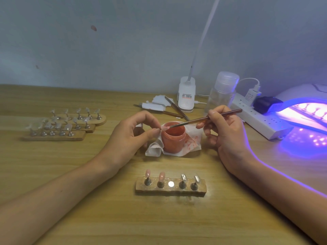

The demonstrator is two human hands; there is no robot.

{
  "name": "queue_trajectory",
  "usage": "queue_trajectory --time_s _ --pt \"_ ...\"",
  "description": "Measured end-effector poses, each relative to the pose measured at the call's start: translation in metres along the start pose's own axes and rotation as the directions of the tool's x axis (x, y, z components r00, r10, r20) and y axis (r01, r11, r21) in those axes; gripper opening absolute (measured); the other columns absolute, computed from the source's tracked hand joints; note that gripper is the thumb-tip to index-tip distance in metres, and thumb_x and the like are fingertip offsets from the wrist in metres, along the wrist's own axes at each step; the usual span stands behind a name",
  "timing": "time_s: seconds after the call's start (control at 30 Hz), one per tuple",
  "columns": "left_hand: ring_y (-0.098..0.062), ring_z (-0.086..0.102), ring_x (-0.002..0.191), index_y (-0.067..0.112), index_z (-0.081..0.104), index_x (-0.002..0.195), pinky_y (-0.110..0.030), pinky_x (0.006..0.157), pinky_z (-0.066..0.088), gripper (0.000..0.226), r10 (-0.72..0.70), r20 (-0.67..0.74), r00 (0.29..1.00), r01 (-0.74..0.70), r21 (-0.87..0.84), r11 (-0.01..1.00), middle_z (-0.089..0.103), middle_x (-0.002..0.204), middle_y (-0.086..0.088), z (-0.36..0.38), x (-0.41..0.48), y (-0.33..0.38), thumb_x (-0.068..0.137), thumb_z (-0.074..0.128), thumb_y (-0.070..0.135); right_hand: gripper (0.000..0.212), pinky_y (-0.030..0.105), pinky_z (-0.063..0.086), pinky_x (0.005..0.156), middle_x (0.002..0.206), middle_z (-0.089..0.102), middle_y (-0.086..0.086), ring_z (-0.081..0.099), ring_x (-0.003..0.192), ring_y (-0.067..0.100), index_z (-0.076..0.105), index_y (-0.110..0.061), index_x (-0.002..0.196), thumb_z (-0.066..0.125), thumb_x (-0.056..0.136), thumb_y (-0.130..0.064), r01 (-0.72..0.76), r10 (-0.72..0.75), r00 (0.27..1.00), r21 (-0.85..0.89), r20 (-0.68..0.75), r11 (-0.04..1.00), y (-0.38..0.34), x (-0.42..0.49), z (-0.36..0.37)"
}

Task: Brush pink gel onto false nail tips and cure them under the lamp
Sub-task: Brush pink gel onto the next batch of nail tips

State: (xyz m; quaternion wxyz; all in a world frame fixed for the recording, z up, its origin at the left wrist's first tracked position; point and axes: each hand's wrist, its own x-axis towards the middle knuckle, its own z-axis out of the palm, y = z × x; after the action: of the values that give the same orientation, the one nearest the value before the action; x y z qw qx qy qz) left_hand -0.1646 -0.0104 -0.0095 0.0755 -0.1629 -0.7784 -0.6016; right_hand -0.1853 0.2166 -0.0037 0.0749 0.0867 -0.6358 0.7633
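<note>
On the wooden table (106, 218), nearest the viewer and in front of the gel jar (174, 138), a wooden holder (169, 190) is set; two pink-coated tips (161, 176) and two clear tips (183, 177) are carried on its stands, with one bare metal disc (171, 184) between them. Just left of the jar, a nail tip (164, 128) is pinched narrowly between the thumb and forefinger of the left hand (131, 133), the other fingers being curled. Just right of the jar, a brush (212, 117) is gripped like a pen by the right hand (224, 128); its bristles are laid against the pinched tip, above the jar's open mouth. The jar is stood on a white tissue (192, 141) smeared with pink. Well to the left of the jar, three more wooden holders (60, 137) loaded with clear tips are lined up. Behind the jar, tweezers (175, 106), scraps of paper (159, 101), a white clip-lamp base (186, 96) and a clear bottle (223, 91) are seen. To the right of the jar, a power strip (261, 122) and a curing lamp (304, 103) are placed; violet light is thrown onto the table there. A grey-blue wall (123, 41) is seen beyond.
</note>
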Motion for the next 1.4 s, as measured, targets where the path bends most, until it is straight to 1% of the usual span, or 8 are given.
queue_trajectory --time_s 0.37,0.5,0.67,0.83,0.97,1.13,1.3,1.4 --pt "-0.002 0.054 0.056 0.022 0.065 0.088 -0.012 0.05 0.043 0.004 0.0 0.005 1.0 0.0 -0.004 1.0 0.066 0.08 0.017 -0.0007 -0.0011 0.0008 0.088 0.068 0.019 0.019 0.016 0.031 0.039 0.071 0.071 0.006 0.048 0.049 0.009 0.049 -0.02 0.082 0.053 0.1 -0.023 0.018 -0.018 1.0 -0.014 -0.017 1.0 -0.0009 0.001 -0.0001" --pt "-0.003 0.055 0.058 0.023 0.065 0.088 -0.014 0.052 0.045 0.006 -0.005 0.007 1.0 0.005 -0.006 1.0 0.066 0.083 0.015 0.0 -0.0012 0.0022 0.084 0.067 0.026 0.018 0.019 0.032 0.044 0.077 0.072 0.007 0.049 0.054 0.009 0.051 -0.022 0.083 0.059 0.093 -0.036 0.06 -0.058 0.994 -0.026 0.09 0.998 -0.0013 -0.0012 0.0021" --pt "-0.004 0.055 0.058 0.021 0.065 0.088 -0.015 0.053 0.046 0.003 -0.007 0.005 1.0 0.007 0.001 1.0 0.066 0.084 0.014 -0.0003 -0.0007 0.0014 0.087 0.067 0.02 0.018 0.015 0.027 0.037 0.072 0.072 0.006 0.043 0.045 0.009 0.049 -0.02 0.083 0.051 0.101 -0.021 0.02 -0.021 1.0 -0.028 -0.023 0.999 -0.0005 0.0016 -0.0009" --pt "-0.003 0.054 0.056 0.02 0.065 0.087 -0.014 0.05 0.044 0.007 -0.003 -0.001 1.0 0.003 0.001 1.0 0.066 0.081 0.014 0.0005 -0.0006 0.0014 0.089 0.068 0.014 0.017 0.015 0.028 0.038 0.075 0.072 0.007 0.044 0.049 0.01 0.049 -0.019 0.084 0.056 0.096 -0.029 0.084 -0.083 0.992 -0.01 0.097 0.996 -0.0009 -0.0008 0.0021" --pt "-0.002 0.054 0.055 0.021 0.065 0.087 -0.014 0.049 0.043 0.005 -0.009 0.002 1.0 0.009 0.003 1.0 0.066 0.079 0.016 0.0003 -0.0006 0.0021 0.088 0.068 0.017 0.019 0.015 0.028 0.038 0.071 0.071 0.006 0.042 0.046 0.01 0.049 -0.02 0.082 0.051 0.101 -0.02 0.037 -0.037 0.999 -0.027 -0.008 0.999 0.001 0.0017 -0.0008" --pt "-0.003 0.054 0.056 0.022 0.065 0.085 -0.014 0.05 0.044 0.007 -0.01 -0.005 1.0 0.01 -0.011 1.0 0.068 0.082 0.013 0.0001 -0.0017 0.003 0.087 0.069 0.017 0.017 0.014 0.03 0.039 0.076 0.072 0.008 0.046 0.049 0.009 0.051 -0.023 0.083 0.055 0.099 -0.026 0.115 -0.115 0.987 0.004 0.116 0.993 0.0008 0.0003 -0.0002" --pt "-0.002 0.054 0.055 0.022 0.064 0.083 -0.013 0.05 0.042 0.008 -0.018 0.0 1.0 0.018 -0.009 1.0 0.067 0.077 0.014 -0.0003 -0.0017 0.0026 0.088 0.069 0.017 0.021 0.016 0.028 0.039 0.072 0.071 0.007 0.044 0.047 0.01 0.05 -0.024 0.08 0.053 0.101 -0.023 0.052 -0.052 0.999 -0.014 0.001 0.999 0.0019 0.0021 -0.0019" --pt "-0.009 0.057 0.061 0.024 0.065 0.082 -0.017 0.054 0.046 0.009 -0.021 0.002 1.0 0.021 -0.003 1.0 0.069 0.084 0.007 -0.0006 -0.0016 0.0014 0.087 0.07 0.018 0.019 0.017 0.029 0.041 0.074 0.071 0.007 0.046 0.051 0.01 0.053 -0.029 0.078 0.055 0.097 -0.029 0.075 -0.077 0.994 0.023 0.077 0.997 0.0016 0.0012 -0.0004"
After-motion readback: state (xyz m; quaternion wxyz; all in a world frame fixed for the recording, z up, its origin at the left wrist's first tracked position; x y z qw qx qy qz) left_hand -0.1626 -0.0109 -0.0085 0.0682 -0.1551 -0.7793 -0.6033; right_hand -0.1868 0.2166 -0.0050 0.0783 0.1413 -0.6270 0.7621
